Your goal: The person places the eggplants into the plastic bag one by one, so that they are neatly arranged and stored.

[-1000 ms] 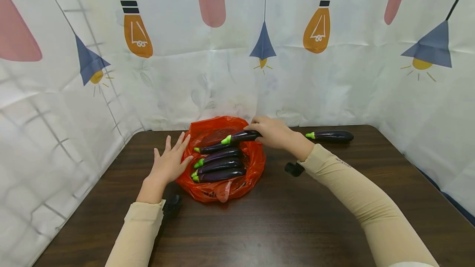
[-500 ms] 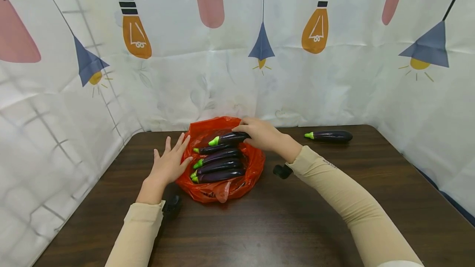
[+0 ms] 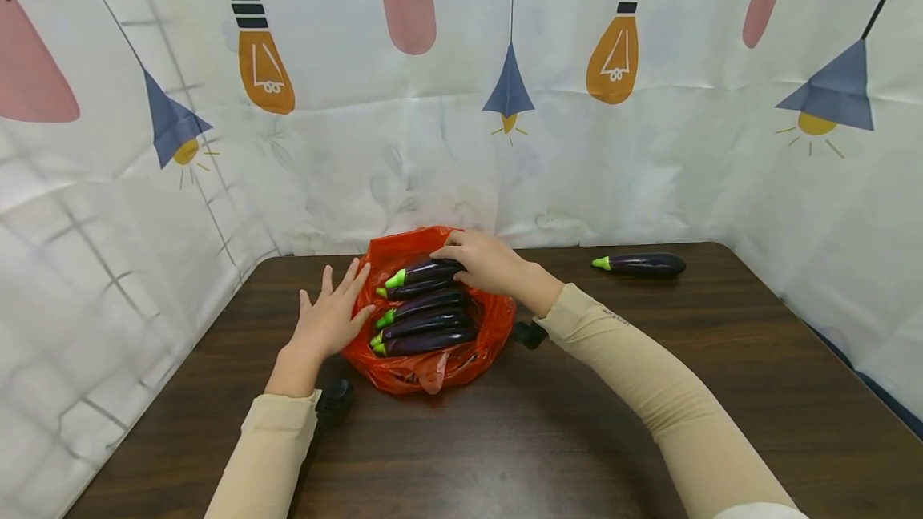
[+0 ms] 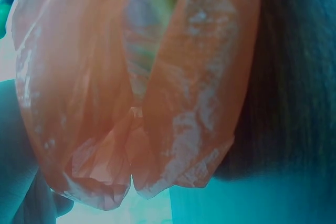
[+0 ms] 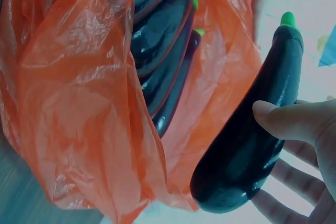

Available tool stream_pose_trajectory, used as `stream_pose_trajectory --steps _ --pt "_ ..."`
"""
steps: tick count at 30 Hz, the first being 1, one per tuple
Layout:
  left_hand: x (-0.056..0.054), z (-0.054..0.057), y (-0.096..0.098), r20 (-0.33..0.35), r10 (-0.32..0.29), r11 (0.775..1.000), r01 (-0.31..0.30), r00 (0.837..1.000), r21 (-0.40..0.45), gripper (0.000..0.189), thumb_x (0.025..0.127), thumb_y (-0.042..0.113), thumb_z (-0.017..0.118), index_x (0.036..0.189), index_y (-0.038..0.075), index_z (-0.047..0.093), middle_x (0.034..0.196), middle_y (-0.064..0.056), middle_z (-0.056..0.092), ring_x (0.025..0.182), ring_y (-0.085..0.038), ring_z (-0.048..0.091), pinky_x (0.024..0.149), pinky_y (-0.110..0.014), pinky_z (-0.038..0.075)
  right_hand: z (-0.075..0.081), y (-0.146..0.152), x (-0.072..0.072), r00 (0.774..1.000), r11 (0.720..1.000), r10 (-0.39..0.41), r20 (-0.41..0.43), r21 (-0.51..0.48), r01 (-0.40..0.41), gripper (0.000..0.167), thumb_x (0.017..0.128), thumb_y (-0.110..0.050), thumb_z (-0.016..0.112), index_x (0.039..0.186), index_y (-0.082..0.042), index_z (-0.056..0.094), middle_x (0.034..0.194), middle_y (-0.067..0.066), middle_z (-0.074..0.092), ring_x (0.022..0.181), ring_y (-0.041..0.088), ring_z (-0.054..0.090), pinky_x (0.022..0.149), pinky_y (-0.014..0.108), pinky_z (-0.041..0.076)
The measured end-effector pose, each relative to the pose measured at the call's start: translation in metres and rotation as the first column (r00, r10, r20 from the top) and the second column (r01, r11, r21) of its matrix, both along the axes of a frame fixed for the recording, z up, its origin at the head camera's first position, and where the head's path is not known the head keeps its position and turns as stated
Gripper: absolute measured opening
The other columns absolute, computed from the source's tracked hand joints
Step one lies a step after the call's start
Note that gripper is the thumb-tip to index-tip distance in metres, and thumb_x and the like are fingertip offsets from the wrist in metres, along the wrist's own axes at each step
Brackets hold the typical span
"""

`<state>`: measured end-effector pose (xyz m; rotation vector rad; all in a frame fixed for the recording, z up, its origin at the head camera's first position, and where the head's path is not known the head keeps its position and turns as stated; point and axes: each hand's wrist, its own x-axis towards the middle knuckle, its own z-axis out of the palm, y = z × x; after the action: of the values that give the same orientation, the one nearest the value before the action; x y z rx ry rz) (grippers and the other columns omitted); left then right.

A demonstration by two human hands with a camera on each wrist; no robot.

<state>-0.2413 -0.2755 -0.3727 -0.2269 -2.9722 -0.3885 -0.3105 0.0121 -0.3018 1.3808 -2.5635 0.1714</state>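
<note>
A red plastic bag [image 3: 499, 325] lies with its mouth spread wide on the table, holding several dark purple eggplants [image 3: 434, 340] side by side, green stem ends to the left. Over the bag's far part my right hand [image 3: 489, 264] grips another eggplant [image 3: 425, 271] by its thick end. In the right wrist view the thumb lies across this eggplant [image 5: 247, 135], its stem pointing up. My left hand [image 3: 332, 319], fingers spread, rests at the bag's left edge. The left wrist view is filled mostly by crumpled bag plastic [image 4: 205, 72].
One more eggplant [image 3: 644, 265] lies at the table's back right. The dark wooden table [image 3: 519, 439] ends at the back against a patterned white curtain [image 3: 324, 158]. Black wrist cameras hang below both forearms.
My right hand has carried its eggplant left and slightly down, further over the bag. The left hand stays in place at the bag's edge.
</note>
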Motion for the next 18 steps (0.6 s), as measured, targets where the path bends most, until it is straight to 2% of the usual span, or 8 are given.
stream_pose_trajectory --steps 5,15,18 --pt "0.000 0.000 0.000 0.001 0.003 1.000 -0.003 1.000 0.001 0.077 0.104 0.030 0.060 0.166 0.012 0.018 0.172 -0.012 0.005 0.152 -0.050 -0.004 0.107 -0.083 -0.004 -0.001 -0.008 0.000 1.000 1.000 0.002 0.007 0.022 -0.002 0.047 0.095 -0.012 0.075 0.141 -0.013 0.064 0.126 0.010 0.061 0.110 0.026 0.062 0.090 0.037 0.055" --pt "0.000 0.001 -0.001 0.002 0.002 1.000 -0.002 1.000 -0.003 0.077 0.104 0.030 0.060 0.166 0.011 0.018 0.171 -0.013 0.006 0.152 -0.051 -0.003 0.106 -0.083 -0.004 -0.013 -0.018 -0.009 1.000 1.000 0.014 0.024 -0.012 -0.014 0.045 0.096 -0.012 0.075 0.140 -0.010 0.064 0.125 0.010 0.059 0.109 0.025 0.059 0.084 0.034 0.055" --pt "0.000 0.001 0.000 0.005 0.002 1.000 -0.002 1.000 -0.002 0.077 0.103 0.030 0.060 0.165 0.011 0.018 0.171 -0.013 0.006 0.152 -0.051 -0.002 0.106 -0.083 -0.003 -0.015 -0.020 -0.013 0.999 1.000 0.005 0.035 -0.015 -0.004 0.046 0.095 -0.012 0.075 0.140 -0.010 0.064 0.127 0.011 0.059 0.111 0.026 0.059 0.088 0.035 0.055"
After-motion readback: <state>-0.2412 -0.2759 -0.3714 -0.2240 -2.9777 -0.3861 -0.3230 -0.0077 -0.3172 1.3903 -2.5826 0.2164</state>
